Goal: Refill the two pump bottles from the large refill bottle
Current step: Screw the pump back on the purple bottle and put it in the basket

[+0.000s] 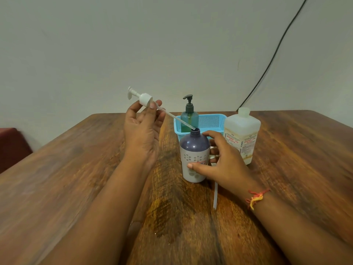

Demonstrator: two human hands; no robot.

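Observation:
A purple-topped white pump bottle point(193, 155) stands open-necked at the table's middle, and my right hand point(219, 161) grips its side. My left hand point(142, 129) holds the white pump head point(142, 98) up to the left, tilted, with the tip of its dip tube point(176, 119) at the bottle's neck. A green pump bottle point(189, 115) with a dark pump stands in a blue basket point(212, 121) behind. The large refill bottle point(241, 134), white with a label and no cap, stands to the right, just behind my right hand.
A thin white strip point(215, 196) lies on the wooden table point(76, 169) below my right hand. A black cable point(275, 52) runs down the wall at the back right. A dark red seat point(11, 146) sits beyond the table's left edge.

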